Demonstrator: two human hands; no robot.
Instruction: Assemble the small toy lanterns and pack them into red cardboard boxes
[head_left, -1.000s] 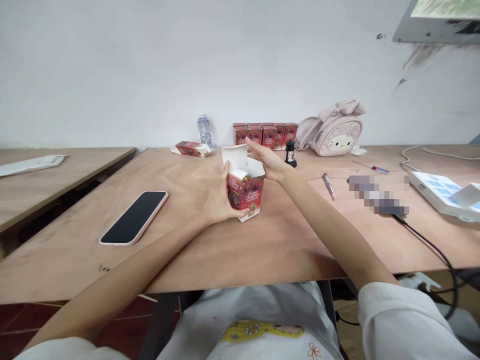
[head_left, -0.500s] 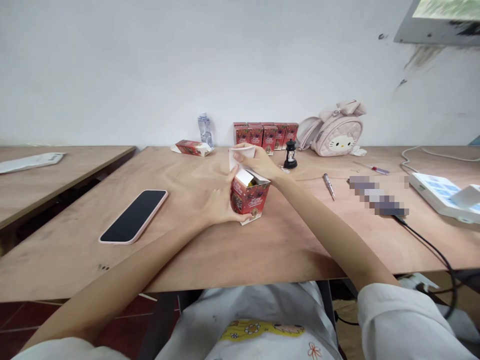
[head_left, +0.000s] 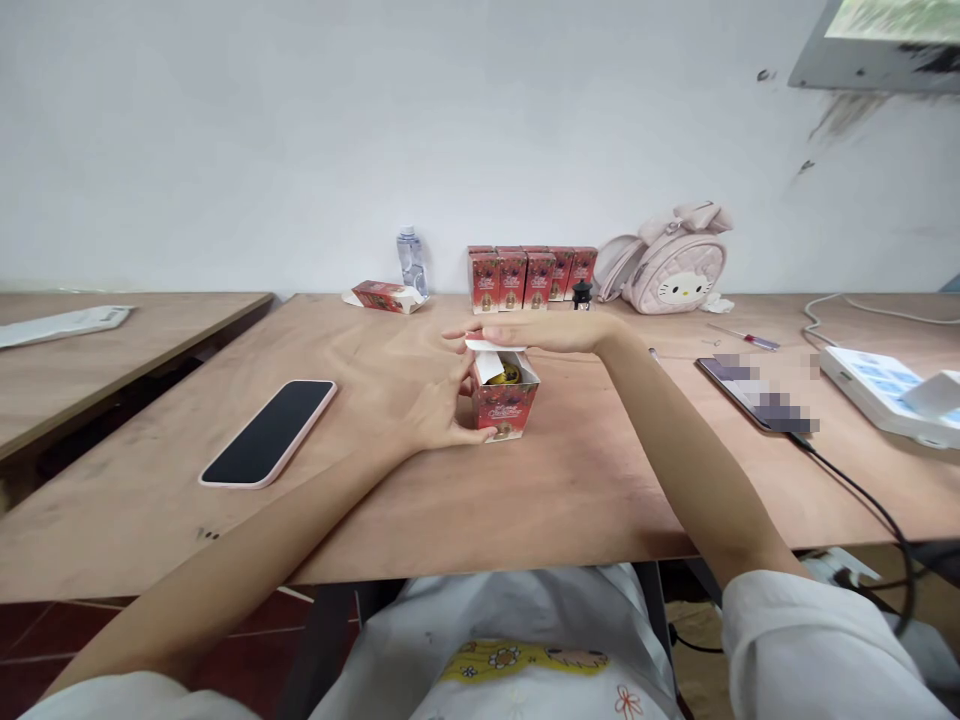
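A small red printed box [head_left: 504,405] stands on the wooden table [head_left: 525,490] in front of me. My left hand [head_left: 439,410] is wrapped round its left side and holds it steady. My right hand [head_left: 536,333] lies flat over the top with fingers stretched out, pressing the white lid flap [head_left: 487,345] down. The front of the opening still gapes a little, and a folded white paper and something yellow show inside.
A black phone in a pink case [head_left: 270,432] lies to the left. Several red boxes [head_left: 529,273], a bottle [head_left: 410,260], a tipped red box [head_left: 384,296] and a pink bag [head_left: 667,265] line the wall. A small black lantern [head_left: 581,294], a cable [head_left: 862,490] and a white device [head_left: 889,390] sit to the right.
The white lid flap, upright a second ago, has been folded down over the box by my right hand. My left hand has stayed on the box's side.
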